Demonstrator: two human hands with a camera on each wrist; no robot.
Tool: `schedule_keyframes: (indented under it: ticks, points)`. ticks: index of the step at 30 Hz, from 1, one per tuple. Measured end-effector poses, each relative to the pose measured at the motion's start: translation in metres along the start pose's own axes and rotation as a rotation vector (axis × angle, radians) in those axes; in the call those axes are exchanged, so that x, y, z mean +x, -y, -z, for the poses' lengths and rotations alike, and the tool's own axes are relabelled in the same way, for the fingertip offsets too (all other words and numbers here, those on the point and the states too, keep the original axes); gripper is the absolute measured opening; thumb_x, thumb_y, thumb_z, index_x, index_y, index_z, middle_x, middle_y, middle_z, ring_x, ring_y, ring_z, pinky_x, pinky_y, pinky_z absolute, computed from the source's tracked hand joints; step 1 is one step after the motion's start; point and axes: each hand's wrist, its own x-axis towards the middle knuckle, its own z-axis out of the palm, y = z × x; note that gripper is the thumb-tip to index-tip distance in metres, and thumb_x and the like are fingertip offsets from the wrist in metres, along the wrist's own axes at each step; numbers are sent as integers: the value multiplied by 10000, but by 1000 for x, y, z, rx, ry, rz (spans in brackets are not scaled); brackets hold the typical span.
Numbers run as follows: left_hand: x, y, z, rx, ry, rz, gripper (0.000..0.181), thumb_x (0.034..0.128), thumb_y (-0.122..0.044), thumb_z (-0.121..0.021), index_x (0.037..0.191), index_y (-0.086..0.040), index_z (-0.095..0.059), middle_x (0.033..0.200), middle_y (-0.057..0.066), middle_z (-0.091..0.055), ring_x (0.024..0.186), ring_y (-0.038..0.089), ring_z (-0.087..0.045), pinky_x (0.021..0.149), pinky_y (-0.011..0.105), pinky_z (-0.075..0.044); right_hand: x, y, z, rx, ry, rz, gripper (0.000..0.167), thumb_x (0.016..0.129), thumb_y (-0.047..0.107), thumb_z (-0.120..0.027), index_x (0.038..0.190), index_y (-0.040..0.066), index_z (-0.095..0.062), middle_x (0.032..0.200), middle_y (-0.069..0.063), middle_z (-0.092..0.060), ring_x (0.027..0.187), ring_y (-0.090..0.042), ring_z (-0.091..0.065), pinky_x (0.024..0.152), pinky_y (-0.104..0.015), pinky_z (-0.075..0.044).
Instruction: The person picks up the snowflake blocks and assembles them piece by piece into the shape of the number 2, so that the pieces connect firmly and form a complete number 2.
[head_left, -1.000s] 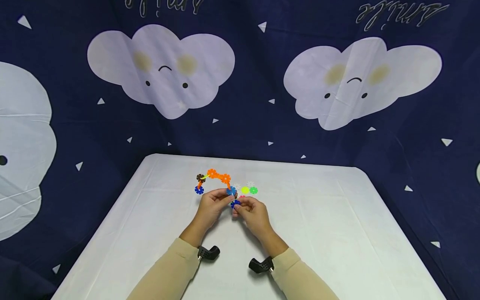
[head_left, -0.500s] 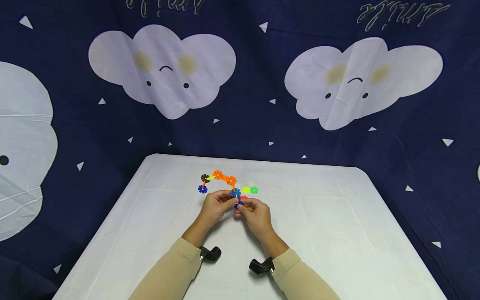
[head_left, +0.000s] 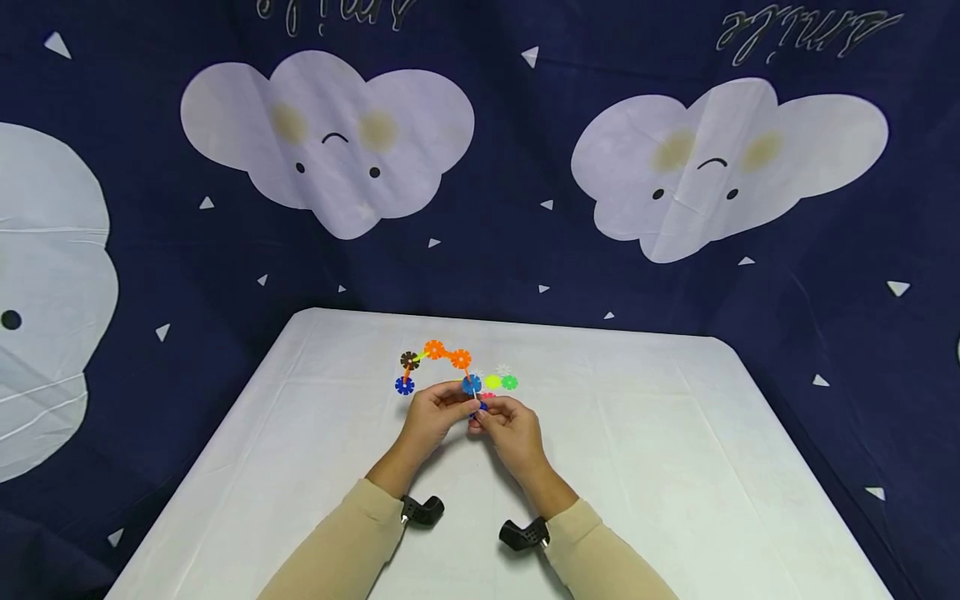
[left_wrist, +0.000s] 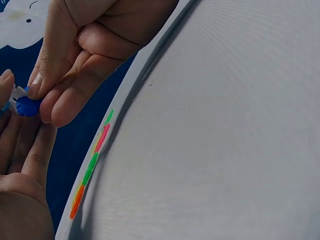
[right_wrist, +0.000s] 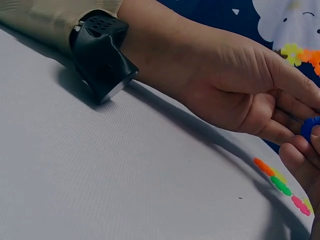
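A chain of joined plastic snowflake discs (head_left: pixel 434 349) arches up from the hands in the head view, in orange, yellow, brown and blue. Its near end, by a light blue disc (head_left: pixel 471 384), is gripped between the thumb and fingers of my left hand (head_left: pixel 435 417). My right hand (head_left: pixel 513 429) pinches a dark blue snowflake disc (left_wrist: pixel 28 106) against a white disc (left_wrist: pixel 14 97) at that end. Fingers partly cover both discs, so how far they interlock cannot be made out.
Behind the hands, loose discs lie on the white table (head_left: pixel 637 458): a yellow disc (head_left: pixel 492 382), a green disc (head_left: pixel 510 382), a pale disc (head_left: pixel 503 370) and a partly hidden pink disc (head_left: pixel 489 396). A dark blue cloth with clouds hangs behind the table.
Both hands and the chain have shifted slightly to the right. The chain's free end dips a little lower in the last half second. Both grips stay on the same discs.
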Motion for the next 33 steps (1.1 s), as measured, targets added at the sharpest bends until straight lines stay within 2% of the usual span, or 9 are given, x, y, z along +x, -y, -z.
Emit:
schedule_keyframes:
  ticks: [10, 17, 22, 28, 33]
  points:
    - [0, 0, -3, 4, 5, -16, 304, 889, 154, -766, 1180, 181, -683, 1052, 263, -727, 949, 200, -712, 849, 294, -599, 0, 0, 2, 46, 31, 8, 145, 966, -168, -650, 1108, -200, -652, 936, -315, -706, 784, -296, -756, 756, -470, -627]
    - [-2, 1, -2, 48, 51, -7, 291, 897, 119, -780, 1176, 147, -702, 1062, 273, -724, 950, 218, -719, 852, 318, -603, -1, 1, 1, 70, 29, -21, 179, 980, -151, -651, 1145, -217, -628, 940, -279, -714, 798, -285, -760, 773, -504, -619]
    - [-1, 2, -2, 91, 69, -14, 281, 913, 87, -781, 1183, 120, -710, 1050, 228, -735, 941, 224, -716, 835, 311, -603, -1, 2, 0, 89, 17, -55, 165, 974, -174, -638, 1135, -211, -628, 923, -267, -706, 803, -322, -758, 775, -501, -620]
    - [-1, 2, -2, 154, 42, -5, 268, 928, 39, -788, 1185, 88, -730, 1019, 164, -745, 920, 208, -700, 814, 280, -592, -1, 0, 0, 82, 17, -112, 176, 977, -166, -637, 1144, -178, -583, 938, -257, -695, 811, -310, -758, 765, -450, -630]
    - [0, 2, 0, 198, 7, -6, 240, 932, -11, -805, 1155, 60, -752, 978, 118, -750, 888, 209, -691, 779, 267, -589, 0, -3, 2, 54, 59, -159, 293, 940, -166, -687, 1193, -135, -541, 980, -226, -689, 823, -256, -751, 764, -420, -634]
